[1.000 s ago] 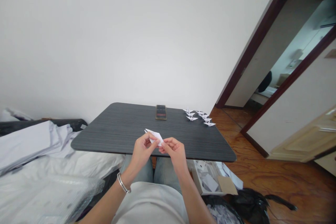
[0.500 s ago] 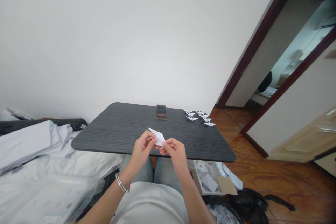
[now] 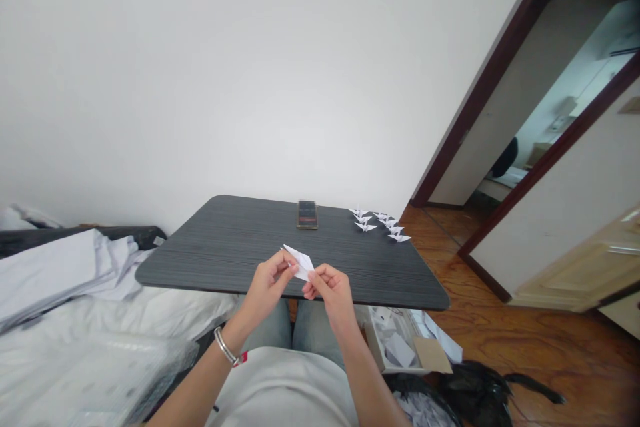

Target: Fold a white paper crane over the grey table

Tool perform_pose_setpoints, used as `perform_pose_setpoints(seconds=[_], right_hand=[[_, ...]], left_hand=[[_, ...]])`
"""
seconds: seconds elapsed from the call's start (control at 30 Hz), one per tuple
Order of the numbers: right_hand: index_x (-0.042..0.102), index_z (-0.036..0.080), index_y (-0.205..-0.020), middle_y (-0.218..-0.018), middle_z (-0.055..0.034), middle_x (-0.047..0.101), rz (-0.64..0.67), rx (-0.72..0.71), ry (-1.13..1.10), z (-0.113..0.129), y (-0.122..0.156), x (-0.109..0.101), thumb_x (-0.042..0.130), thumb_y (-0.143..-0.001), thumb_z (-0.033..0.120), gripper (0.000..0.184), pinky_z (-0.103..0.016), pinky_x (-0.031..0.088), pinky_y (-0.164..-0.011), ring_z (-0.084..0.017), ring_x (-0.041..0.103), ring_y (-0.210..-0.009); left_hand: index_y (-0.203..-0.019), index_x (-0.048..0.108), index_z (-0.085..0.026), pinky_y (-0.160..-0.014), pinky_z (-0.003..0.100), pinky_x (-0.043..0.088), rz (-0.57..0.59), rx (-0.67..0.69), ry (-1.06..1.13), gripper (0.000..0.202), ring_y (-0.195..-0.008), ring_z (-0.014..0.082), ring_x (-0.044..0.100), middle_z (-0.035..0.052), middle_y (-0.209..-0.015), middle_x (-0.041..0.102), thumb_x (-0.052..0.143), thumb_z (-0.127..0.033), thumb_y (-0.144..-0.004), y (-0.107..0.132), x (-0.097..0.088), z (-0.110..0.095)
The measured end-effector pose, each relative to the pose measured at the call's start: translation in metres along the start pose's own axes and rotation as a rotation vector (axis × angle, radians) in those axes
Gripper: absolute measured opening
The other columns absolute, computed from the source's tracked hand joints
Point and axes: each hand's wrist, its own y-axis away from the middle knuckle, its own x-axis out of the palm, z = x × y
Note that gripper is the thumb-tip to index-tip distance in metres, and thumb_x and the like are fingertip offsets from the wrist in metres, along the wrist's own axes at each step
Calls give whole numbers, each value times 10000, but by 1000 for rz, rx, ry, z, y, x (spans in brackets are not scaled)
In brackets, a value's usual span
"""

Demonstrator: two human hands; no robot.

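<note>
A small folded piece of white paper (image 3: 302, 262), pointed at its upper left end, is held between both hands over the near edge of the dark table (image 3: 225, 240). My left hand (image 3: 271, 279) pinches its left side between thumb and fingers. With thumb and curled fingers, my right hand (image 3: 330, 285) grips the lower right end. The fingertips hide part of the folds. Several white paper cranes (image 3: 366, 227) stand in two rows toward the table's right end.
A phone (image 3: 307, 214) rests near the table's back edge, by the wall. Stacked white paper sheets (image 3: 55, 267) lie on the bed at left. Below the table's right side are an open box of paper scraps (image 3: 397, 347) and a black bag (image 3: 473, 387).
Both hands keep hold of the folded paper. My right hand has shifted very slightly left, and the left forearm with its bracelet has moved a little left.
</note>
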Motion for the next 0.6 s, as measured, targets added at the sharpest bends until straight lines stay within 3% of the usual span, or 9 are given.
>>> perform_pose_setpoints(seconds=[0.27, 0.6], right_hand=[[543, 159, -593, -463, 4, 623, 24, -33, 70, 7, 1, 7, 601, -732, 407, 290, -175, 409, -393, -88, 531, -370], [509, 167, -575, -409, 27, 582, -2, -24, 96, 9, 2, 9, 590, -727, 439, 322, -162, 386, -357, -71, 480, -319]], left_hand=[[-685, 490, -160, -602, 211, 406, -146, 40, -74, 134, -616, 120, 521, -9, -644, 518, 519, -244, -785, 1, 8, -7], [-735, 473, -168, -605, 216, 427, -185, -5, -48, 111, -625, 124, 560, -5, -658, 558, 521, -256, -782, 2, 14, -5]])
